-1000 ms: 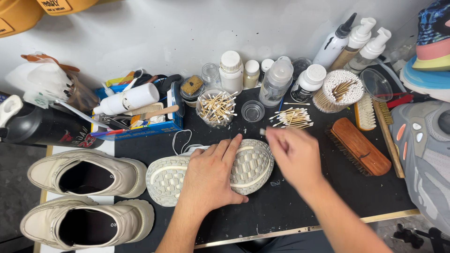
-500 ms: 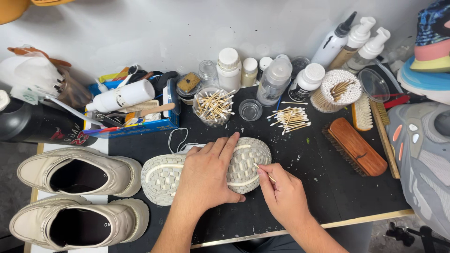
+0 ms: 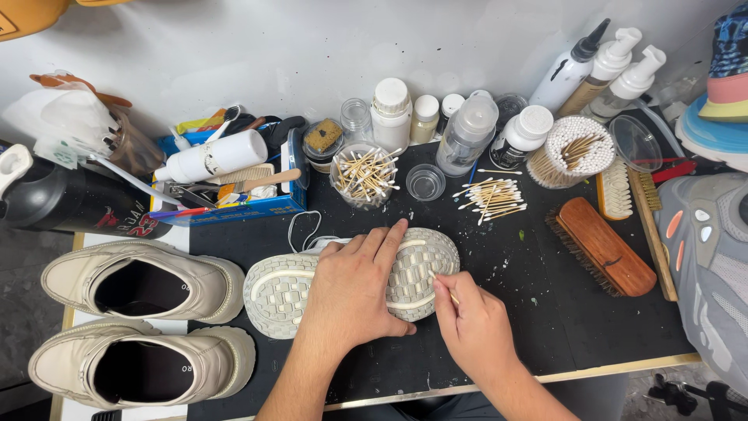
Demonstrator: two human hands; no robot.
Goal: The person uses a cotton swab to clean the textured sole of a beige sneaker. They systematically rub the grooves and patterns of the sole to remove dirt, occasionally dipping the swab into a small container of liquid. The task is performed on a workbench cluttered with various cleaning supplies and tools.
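A pale sneaker [image 3: 280, 290] lies sole-up on the black mat [image 3: 545, 312] in the middle of the view. My left hand [image 3: 352, 292] lies flat across the sole and presses it down, fingers spread toward the toe. My right hand [image 3: 471, 327] pinches a cotton swab [image 3: 442, 285] with a wooden stick, its tip touching the tread at the toe end of the sole. A white lace [image 3: 300, 226] trails out from under the shoe.
Two beige shoes [image 3: 132, 284] stand at the left. A loose pile of swabs [image 3: 492, 198], a jar of used swabs [image 3: 364, 176], a tub of fresh swabs [image 3: 575, 148], bottles, a blue tool box [image 3: 234, 204] and wooden brushes [image 3: 601, 245] crowd the back. A grey sneaker [image 3: 705, 257] sits right.
My right hand came back from the swab pile with a swab and set its tip on the sole's toe end. The left hand has stayed on the sole.
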